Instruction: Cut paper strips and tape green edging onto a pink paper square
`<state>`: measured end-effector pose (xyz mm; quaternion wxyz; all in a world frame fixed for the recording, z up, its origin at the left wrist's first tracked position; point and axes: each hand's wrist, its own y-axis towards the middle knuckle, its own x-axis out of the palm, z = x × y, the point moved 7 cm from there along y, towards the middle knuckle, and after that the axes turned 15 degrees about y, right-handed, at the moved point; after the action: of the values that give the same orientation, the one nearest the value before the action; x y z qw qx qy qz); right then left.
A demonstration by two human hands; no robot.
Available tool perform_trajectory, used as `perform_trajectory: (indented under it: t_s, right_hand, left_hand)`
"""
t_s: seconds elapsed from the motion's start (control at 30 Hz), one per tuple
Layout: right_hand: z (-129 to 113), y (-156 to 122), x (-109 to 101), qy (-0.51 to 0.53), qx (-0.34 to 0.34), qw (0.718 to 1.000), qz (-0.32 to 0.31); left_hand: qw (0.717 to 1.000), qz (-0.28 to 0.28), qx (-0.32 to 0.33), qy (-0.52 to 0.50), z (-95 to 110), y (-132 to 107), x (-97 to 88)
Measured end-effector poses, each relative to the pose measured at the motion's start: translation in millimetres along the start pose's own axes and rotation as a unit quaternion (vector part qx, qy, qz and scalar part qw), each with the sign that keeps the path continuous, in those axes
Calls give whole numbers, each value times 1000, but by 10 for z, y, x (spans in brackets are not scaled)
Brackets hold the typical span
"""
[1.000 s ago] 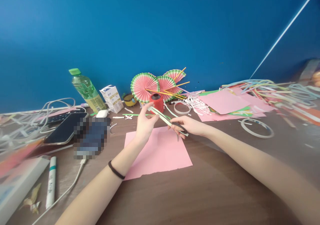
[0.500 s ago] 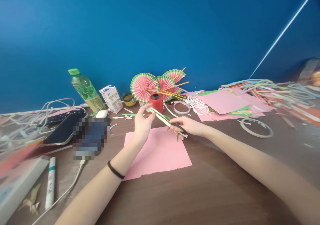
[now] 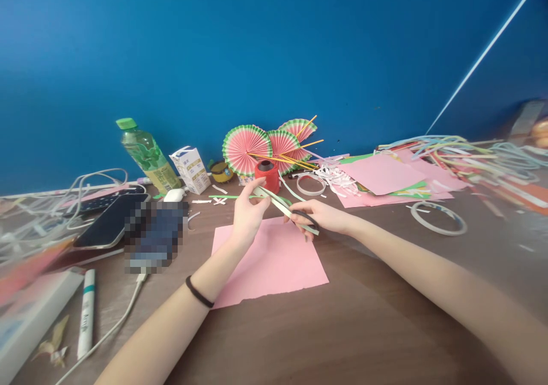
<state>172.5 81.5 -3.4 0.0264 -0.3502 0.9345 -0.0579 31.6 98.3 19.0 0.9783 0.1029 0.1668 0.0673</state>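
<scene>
My left hand (image 3: 249, 209) pinches one end of a pale green paper strip (image 3: 280, 205) between thumb and fingers. The strip slants down to the right, over the far part of a pink paper sheet (image 3: 265, 265) lying on the table. My right hand (image 3: 319, 217) is closed round black-handled scissors (image 3: 307, 218), whose blades run along the strip towards my left hand. How far the blades part is too small to tell. Just behind my hands stands a red spool-like object (image 3: 267, 175), partly covered by my left fingers.
Pink-and-green paper fans (image 3: 247, 150) stand by the wall. Tape rolls (image 3: 439, 219), paper scraps (image 3: 338, 178) and pink sheets (image 3: 381, 174) lie right. A bottle (image 3: 148, 154), a carton (image 3: 190, 170), phones (image 3: 111, 219) and a marker (image 3: 87, 313) are left.
My left hand has shifted slightly right along the strip, closer to my right hand. My right hand, with the scissors, stays in nearly the same place.
</scene>
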Motion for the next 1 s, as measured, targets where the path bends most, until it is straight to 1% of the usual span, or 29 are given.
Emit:
perform_trajectory:
  t_s: [0.27,0.63,0.8,1.0]
  right_hand:
    - [35,18,-31,-2,-14,1000,-11]
    - [42,19,-26,-7,-11,1000,-3]
    - [37,19,-16,-13,-14,1000,-6]
    - [34,23,-20,-13,-15,1000,-3]
  left_hand:
    - [999,-33,9,-6,-7,16,47]
    - [999,-40,14,1,-8,24,42]
    - [1000,-18,-11,-1,-15,28,16]
    - [998,-19,-42,-37,-74,39,32]
